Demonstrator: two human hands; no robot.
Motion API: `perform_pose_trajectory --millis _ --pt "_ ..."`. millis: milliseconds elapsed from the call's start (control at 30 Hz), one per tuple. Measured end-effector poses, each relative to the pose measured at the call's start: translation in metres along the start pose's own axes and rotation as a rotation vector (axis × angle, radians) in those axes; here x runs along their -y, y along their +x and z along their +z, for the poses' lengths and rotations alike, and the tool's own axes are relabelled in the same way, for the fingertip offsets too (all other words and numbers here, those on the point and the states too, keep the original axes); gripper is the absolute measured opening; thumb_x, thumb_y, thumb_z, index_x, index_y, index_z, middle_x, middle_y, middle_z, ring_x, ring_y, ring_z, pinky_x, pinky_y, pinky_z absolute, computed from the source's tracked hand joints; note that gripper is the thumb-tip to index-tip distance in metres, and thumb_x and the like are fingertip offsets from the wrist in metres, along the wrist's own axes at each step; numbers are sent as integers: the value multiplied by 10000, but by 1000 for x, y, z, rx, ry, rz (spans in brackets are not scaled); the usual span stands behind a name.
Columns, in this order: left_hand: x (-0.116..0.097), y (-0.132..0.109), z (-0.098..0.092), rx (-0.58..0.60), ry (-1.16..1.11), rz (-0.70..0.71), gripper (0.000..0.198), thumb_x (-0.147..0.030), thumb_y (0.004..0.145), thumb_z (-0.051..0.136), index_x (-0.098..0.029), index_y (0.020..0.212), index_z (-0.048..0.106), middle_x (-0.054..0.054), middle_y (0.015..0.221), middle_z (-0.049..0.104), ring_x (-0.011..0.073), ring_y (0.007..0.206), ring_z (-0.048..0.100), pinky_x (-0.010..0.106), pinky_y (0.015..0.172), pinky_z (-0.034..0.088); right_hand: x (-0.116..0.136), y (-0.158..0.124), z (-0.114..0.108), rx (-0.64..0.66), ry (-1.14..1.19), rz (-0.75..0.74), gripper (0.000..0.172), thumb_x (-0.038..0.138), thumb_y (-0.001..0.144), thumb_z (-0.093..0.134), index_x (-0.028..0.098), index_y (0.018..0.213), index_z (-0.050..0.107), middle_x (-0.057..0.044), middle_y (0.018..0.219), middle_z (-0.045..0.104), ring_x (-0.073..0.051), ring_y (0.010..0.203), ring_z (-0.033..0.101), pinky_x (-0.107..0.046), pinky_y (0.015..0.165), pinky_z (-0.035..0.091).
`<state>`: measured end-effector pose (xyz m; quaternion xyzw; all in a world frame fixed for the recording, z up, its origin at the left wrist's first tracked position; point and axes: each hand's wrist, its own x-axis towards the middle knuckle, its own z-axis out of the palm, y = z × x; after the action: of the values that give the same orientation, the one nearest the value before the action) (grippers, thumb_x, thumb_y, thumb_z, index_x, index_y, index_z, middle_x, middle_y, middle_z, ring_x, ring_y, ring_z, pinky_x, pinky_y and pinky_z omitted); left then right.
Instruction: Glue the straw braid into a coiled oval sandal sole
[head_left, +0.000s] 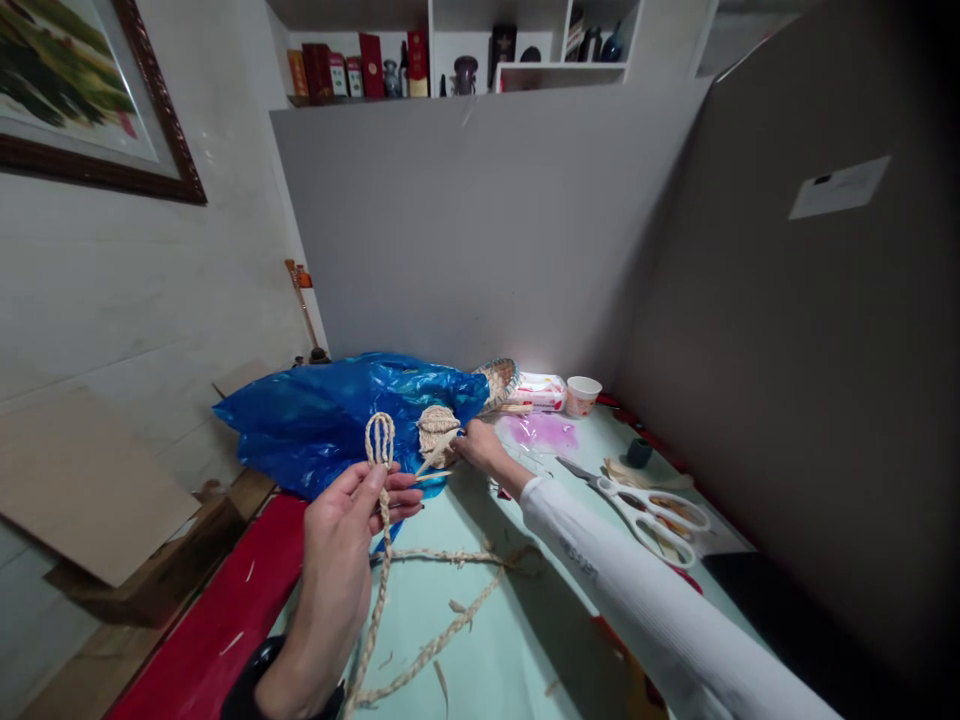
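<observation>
My left hand [356, 500] is closed on a braided straw cord [381, 590], thumb against fingers. The cord's upper end is folded into a few narrow upright loops [379, 435] standing above my fingertips. Below the hand, the braid hangs down and winds across the pale green tabletop [420, 610]. To the right, my right hand [476, 447] reaches forward with its fingers pinched at a pale straw strip [437, 452]. Right behind that strip lies a small woven straw piece [437, 422] on a blue plastic bag [352, 400]; whether my fingers touch it I cannot tell.
White-handled scissors [645, 515] lie open on the right, near a dark spool [639, 453] and loose straw strips [622, 475]. A paper cup [583, 397], a tissue pack [541, 392] and a basket-like woven item [499, 382] stand before the grey partition [487, 230].
</observation>
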<state>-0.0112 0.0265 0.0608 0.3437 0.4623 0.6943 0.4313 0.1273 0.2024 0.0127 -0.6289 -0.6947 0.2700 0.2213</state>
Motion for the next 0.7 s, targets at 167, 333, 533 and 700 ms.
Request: perform_pose_trajectory --millis 167,333,533,700 --pt "1 1 1 -13 6 -12 266 -353 724 779 -114 796 687 43 688 752 154 599 708 220 587 583 6 4 10 -51 106 -17 335 324 939 632 179 1238 589 -82 1250 617 -253 1042 646 -441 848 560" --pt "2 2 0 -27 -5 -26 270 -364 729 778 -115 799 697 49 702 758 157 615 711 226 605 590 2 -7 2 -144 217 -91 331 323 943 624 176 1238 590 -86 1256 616 -247 1031 648 -442 844 562" --pt "6 2 0 -22 -51 -67 289 -349 672 827 -109 797 724 69 733 767 200 699 728 269 647 619 -8 -31 -28 -400 364 -185 328 322 950 616 177 1242 583 -91 1250 617 -241 1034 647 -453 856 558" --pt "2 -5 7 -2 -112 -86 282 -332 606 872 -121 741 742 45 764 758 177 755 708 244 676 619 -5 -51 -54 -441 513 -261 324 325 952 612 180 1240 583 -89 1245 619 -239 1027 649 -447 850 561"
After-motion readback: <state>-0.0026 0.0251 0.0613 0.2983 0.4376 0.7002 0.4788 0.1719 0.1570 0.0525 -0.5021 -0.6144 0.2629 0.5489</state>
